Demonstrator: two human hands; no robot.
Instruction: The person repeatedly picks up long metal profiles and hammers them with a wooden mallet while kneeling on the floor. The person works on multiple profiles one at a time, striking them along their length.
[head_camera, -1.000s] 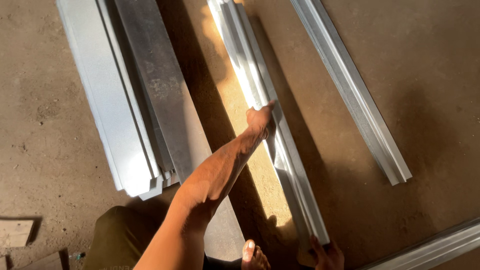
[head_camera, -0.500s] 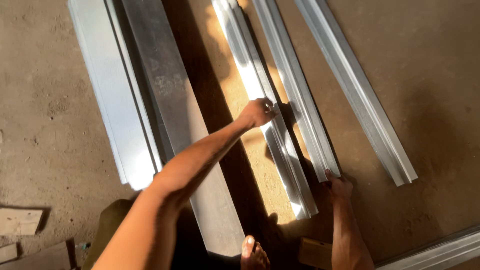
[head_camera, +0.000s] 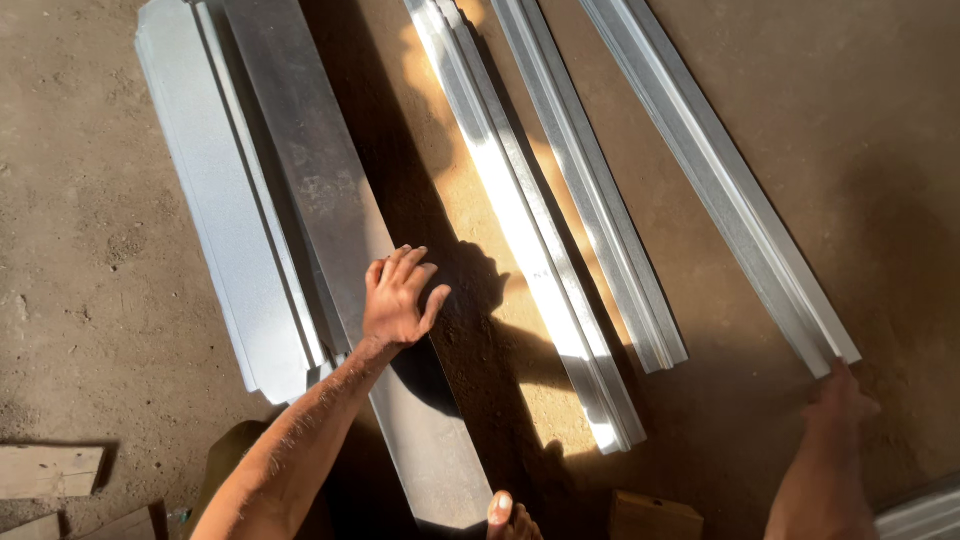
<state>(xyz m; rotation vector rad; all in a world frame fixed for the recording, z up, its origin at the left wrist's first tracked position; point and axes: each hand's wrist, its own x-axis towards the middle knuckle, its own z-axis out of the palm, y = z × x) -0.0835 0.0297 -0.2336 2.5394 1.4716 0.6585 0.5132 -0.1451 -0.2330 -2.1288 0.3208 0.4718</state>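
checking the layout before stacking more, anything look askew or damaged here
Nothing looks damaged. The flat metal strip under the left hand lies skewed across the stacked sheets, its near end jutting past them. The three profile pieces run roughly parallel; the right hand touches the outermost profile.

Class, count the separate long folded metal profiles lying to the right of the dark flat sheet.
3: one sunlit in the middle, one just right of it, one far right touched by the right hand. Stacked pieces may hide more.
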